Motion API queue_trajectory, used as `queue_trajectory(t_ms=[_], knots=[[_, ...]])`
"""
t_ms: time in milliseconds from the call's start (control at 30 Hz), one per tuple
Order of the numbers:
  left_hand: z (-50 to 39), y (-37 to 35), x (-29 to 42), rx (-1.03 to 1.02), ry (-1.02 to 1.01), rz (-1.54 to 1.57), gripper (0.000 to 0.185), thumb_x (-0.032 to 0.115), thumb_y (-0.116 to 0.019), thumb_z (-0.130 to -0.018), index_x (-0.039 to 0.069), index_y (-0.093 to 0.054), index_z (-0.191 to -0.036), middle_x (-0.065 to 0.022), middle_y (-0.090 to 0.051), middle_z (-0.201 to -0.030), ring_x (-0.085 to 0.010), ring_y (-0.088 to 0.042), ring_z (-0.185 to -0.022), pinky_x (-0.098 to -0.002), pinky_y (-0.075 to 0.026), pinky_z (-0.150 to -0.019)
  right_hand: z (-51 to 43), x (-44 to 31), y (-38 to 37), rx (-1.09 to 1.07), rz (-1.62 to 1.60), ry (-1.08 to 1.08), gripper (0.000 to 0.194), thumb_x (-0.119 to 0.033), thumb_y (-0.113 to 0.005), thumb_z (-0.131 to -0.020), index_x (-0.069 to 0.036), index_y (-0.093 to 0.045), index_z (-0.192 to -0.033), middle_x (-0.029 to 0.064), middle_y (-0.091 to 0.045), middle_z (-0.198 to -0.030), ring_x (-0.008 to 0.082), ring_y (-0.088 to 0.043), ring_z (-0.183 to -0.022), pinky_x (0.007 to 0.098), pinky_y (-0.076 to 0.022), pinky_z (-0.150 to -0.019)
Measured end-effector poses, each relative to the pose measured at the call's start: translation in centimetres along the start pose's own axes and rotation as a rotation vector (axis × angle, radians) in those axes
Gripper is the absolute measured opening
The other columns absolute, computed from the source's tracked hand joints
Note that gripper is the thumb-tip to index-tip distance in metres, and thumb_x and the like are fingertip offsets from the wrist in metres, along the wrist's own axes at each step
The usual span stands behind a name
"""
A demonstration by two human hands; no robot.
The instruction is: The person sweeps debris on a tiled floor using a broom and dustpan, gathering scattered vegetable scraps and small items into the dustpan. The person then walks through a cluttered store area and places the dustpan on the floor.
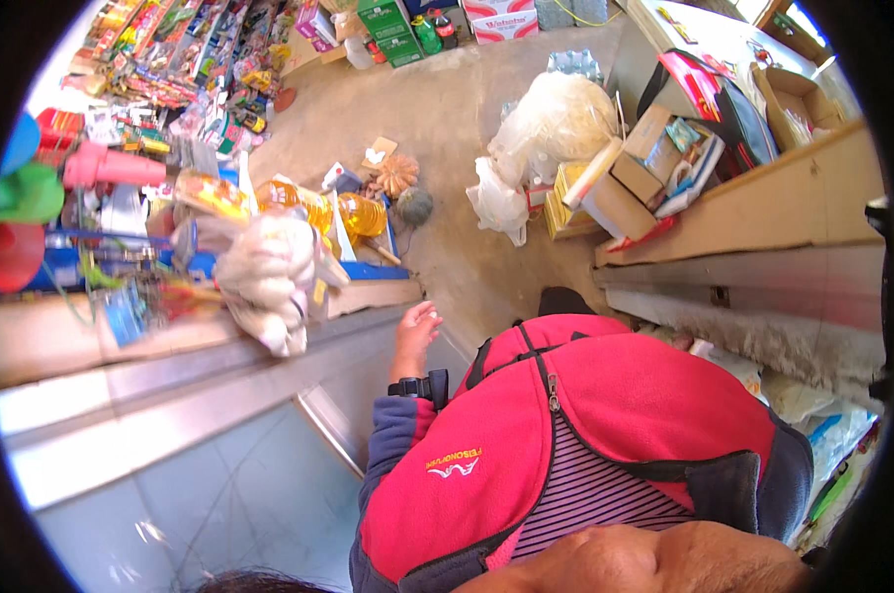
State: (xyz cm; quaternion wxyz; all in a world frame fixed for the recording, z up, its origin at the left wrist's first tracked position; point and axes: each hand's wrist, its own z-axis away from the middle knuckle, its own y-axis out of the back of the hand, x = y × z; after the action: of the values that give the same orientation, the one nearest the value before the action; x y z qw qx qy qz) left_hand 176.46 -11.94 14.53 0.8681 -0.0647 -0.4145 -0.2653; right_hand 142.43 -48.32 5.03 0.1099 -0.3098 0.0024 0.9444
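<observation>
My left hand [417, 326], with a black band at its wrist, hangs in front of me at the left side of my red fleece jacket [639, 385]. Its fingers are loosely curled and a little apart, with nothing plainly held; a pale spot at one fingertip is too small to make out. Nearest to it is the end of a counter [372, 296] with a glass front [254, 474]. On that counter lies a blurred white bundle [269, 278], perhaps gloves. My right hand is out of view.
Bottles of yellow oil [361, 215] and two pumpkins [398, 176] stand beyond the left counter. Plastic bags [554, 122] and opened cardboard boxes [643, 159] crowd the right. A wooden-topped counter [758, 200] runs along that side. Cartons [391, 30] line the back of the concrete floor [447, 96].
</observation>
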Motion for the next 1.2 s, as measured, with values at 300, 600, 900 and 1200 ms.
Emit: queue_trajectory(t_ms=[300,600,900,1200], knots=[[-16.8,-3.2,13.6,-0.143,0.063,-0.171,0.029,0.018,-0.058,-0.088,0.006,-0.057,-0.114,-0.0029,-0.063,-0.104,-0.011,-0.061,-0.086,-0.0243,-0.047,-0.067,-10.9,-13.0,4.2,0.013,-0.1,-0.005,0.041,-0.034,-0.056,-0.089,-0.009,-0.05,-0.121,0.0049,-0.057,-0.107,0.02,-0.056,-0.098,0.0391,-0.0496,-0.074],[-33.4,-2.9,23.2,-0.212,0.088,-0.381,0.035,0.02,-0.06,-0.086,0.004,-0.056,-0.116,-0.004,-0.063,-0.103,-0.012,-0.061,-0.085,-0.0254,-0.048,-0.067,-19.7,-27.3,7.1,0.021,-0.168,0.012,0.043,-0.033,-0.056,-0.089,-0.009,-0.048,-0.124,0.0055,-0.056,-0.11,0.0208,-0.055,-0.1,0.0401,-0.0494,-0.076],[-53.5,9.2,24.4,-0.539,0.053,-0.681,0.07,0.037,-0.065,-0.082,0.007,-0.037,-0.139,-0.0102,-0.051,-0.129,-0.0214,-0.052,-0.111,-0.0368,-0.047,-0.085,-29.2,-41.2,6.7,0.078,-0.203,-0.039,0.045,-0.032,-0.056,-0.089,-0.008,-0.046,-0.126,0.006,-0.054,-0.113,0.0217,-0.055,-0.102,0.0412,-0.0492,-0.077],[-60.6,20.4,31.0,-0.325,0.229,-0.574,0.065,0.035,-0.064,-0.084,0.008,-0.039,-0.137,-0.0096,-0.053,-0.126,-0.02,-0.053,-0.108,-0.0356,-0.047,-0.083,-41.3,-58.1,7.7,-0.01,-0.108,-0.125,0.047,-0.031,-0.056,-0.089,-0.008,-0.044,-0.129,0.0066,-0.053,-0.116,0.0225,-0.054,-0.104,0.0423,-0.0491,-0.079]])
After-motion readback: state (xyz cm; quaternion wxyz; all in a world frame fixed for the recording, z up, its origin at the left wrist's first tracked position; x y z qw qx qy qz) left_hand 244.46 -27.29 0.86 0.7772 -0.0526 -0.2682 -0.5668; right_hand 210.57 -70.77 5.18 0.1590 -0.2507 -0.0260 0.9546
